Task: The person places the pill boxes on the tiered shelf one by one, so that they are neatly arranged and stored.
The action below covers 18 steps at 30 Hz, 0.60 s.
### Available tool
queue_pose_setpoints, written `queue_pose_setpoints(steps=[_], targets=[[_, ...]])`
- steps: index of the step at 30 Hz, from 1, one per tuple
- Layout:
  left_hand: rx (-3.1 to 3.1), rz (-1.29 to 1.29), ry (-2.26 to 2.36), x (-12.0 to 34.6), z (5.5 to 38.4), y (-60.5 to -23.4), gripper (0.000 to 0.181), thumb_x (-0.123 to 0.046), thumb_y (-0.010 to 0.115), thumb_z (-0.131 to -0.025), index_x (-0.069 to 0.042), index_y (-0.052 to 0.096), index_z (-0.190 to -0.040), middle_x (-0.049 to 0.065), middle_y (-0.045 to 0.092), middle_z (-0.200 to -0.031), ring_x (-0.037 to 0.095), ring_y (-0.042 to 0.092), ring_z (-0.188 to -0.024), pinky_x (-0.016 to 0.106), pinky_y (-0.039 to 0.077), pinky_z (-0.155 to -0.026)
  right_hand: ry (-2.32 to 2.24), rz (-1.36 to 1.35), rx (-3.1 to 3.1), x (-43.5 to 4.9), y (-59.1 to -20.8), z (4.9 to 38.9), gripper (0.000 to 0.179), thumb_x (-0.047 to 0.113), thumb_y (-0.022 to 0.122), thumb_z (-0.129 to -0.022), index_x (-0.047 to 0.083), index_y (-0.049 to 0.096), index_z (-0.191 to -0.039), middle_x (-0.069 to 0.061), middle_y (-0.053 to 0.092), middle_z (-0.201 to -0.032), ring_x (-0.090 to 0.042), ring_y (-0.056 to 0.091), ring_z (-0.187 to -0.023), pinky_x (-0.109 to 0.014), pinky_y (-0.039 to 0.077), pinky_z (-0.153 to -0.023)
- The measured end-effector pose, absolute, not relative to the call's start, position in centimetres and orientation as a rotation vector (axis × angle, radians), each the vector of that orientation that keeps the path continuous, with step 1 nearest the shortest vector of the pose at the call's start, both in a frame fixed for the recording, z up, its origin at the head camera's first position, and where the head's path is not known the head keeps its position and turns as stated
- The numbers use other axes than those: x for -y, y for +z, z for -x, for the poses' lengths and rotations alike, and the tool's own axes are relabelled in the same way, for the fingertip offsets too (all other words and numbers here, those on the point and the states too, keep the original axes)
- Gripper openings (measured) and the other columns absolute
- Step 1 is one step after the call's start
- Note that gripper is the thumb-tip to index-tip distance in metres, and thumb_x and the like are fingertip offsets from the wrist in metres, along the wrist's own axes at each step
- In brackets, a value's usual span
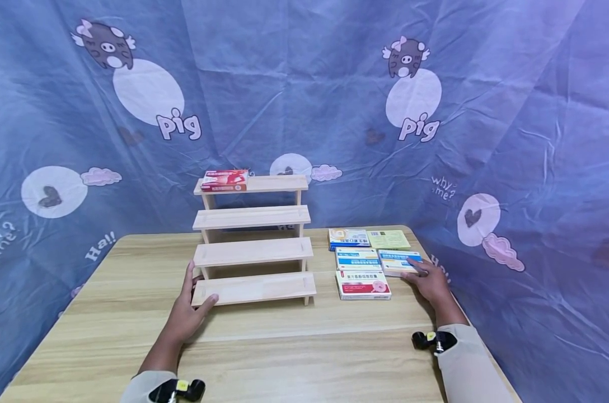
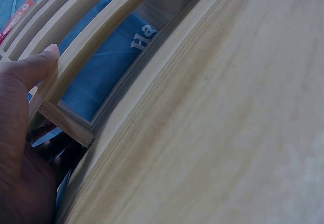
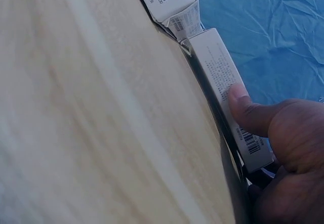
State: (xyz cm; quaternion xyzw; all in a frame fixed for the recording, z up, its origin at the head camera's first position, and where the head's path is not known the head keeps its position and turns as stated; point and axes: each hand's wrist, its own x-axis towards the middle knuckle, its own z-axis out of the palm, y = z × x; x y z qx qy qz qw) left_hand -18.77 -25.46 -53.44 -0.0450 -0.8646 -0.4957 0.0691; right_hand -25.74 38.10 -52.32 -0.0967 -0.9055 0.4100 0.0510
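A four-tier wooden step rack [image 1: 256, 288] stands on the table, with a red medicine box [image 1: 225, 180] at the left of its top tier. My left hand [image 1: 187, 310] grips the lowest tier's left end; in the left wrist view the thumb lies on the board [image 2: 96, 37] and the other fingers go round its end, partly in shadow. Over at the right, my right hand [image 1: 430, 282] holds a blue-and-white medicine box [image 1: 397, 262] by its right end. The right wrist view has the thumb [image 3: 242, 102] against that box's printed side [image 3: 223, 77]; the other fingers are mostly hidden.
Beside the held box lie a similar blue-and-white box [image 1: 358, 259], a white-and-red box [image 1: 363, 285], a blue-and-orange box [image 1: 348, 238] and a green-yellow box [image 1: 389, 239]. The wooden table [image 1: 304, 358] ends at a blue pig-print curtain [image 1: 294, 101] behind and at the sides.
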Motion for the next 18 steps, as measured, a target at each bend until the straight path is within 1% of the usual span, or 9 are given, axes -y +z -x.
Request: queue_pose_setpoints(steps=[3, 7, 10, 14, 16, 18], targets=[[2.612, 0.126, -1.495, 25.48, 18.76, -53.4, 0.115, -0.027, 0.076, -0.105, -0.028, -0.014, -0.176, 0.029, 0.044, -0.168, 0.047, 0.054, -0.148, 0.005, 0.035, -0.098, 1.269, 0.312, 2.746, -38.11, -52.31, 25.8, 0.063, 0.017, 0.079, -0.102, 0.004, 0.054, -0.158, -0.035, 0.035, -0.17, -0.057, 0.026, -0.162, -0.066, 0.022, -0.133], [2.608, 0.13, -1.489, 25.45, 18.82, -53.45, 0.114, -0.026, 0.076, -0.105, -0.027, -0.014, -0.177, 0.029, 0.044, -0.168, 0.046, 0.055, -0.148, 0.006, 0.037, -0.099, 1.286, 0.333, 2.73, -38.03, -52.25, 25.75, 0.061, 0.017, 0.078, -0.103, 0.004, 0.054, -0.158, -0.035, 0.033, -0.171, -0.056, 0.026, -0.163, -0.065, 0.022, -0.134], [2.612, 0.129, -1.477, 25.43, 18.83, -53.51, 0.114, -0.026, 0.075, -0.106, -0.026, -0.013, -0.177, 0.029, 0.044, -0.168, 0.046, 0.055, -0.147, 0.013, 0.042, -0.101, 1.274, 0.344, 2.729, -38.0, -52.23, 25.68, 0.06, 0.018, 0.077, -0.104, 0.004, 0.054, -0.158, -0.036, 0.029, -0.172, -0.057, 0.024, -0.163, -0.065, 0.02, -0.134], [2.617, 0.124, -1.465, 25.39, 18.79, -53.51, 0.114, -0.027, 0.075, -0.106, -0.026, -0.014, -0.177, 0.028, 0.044, -0.168, 0.046, 0.056, -0.146, 0.024, 0.048, -0.106, 1.241, 0.348, 2.718, -38.02, -52.23, 25.6, 0.059, 0.02, 0.076, -0.104, 0.005, 0.055, -0.157, -0.036, 0.028, -0.172, -0.058, 0.021, -0.163, -0.067, 0.011, -0.135], [2.619, 0.126, -1.455, 25.4, 18.83, -53.59, 0.114, -0.027, 0.076, -0.105, -0.025, -0.013, -0.177, 0.029, 0.045, -0.167, 0.047, 0.057, -0.145, 0.027, 0.049, -0.106, 1.229, 0.346, 2.705, -38.01, -52.27, 25.56, 0.059, 0.022, 0.078, -0.104, 0.005, 0.056, -0.156, -0.037, 0.029, -0.171, -0.059, 0.021, -0.163, -0.068, 0.011, -0.135], [2.617, 0.127, -1.453, 25.41, 18.87, -53.66, 0.114, -0.027, 0.076, -0.105, -0.024, -0.013, -0.177, 0.029, 0.045, -0.167, 0.047, 0.057, -0.145, 0.027, 0.05, -0.106, 1.214, 0.35, 2.691, -38.0, -52.35, 25.51, 0.059, 0.024, 0.079, -0.102, 0.005, 0.058, -0.154, -0.037, 0.031, -0.171, -0.059, 0.023, -0.163, -0.068, 0.014, -0.134]])
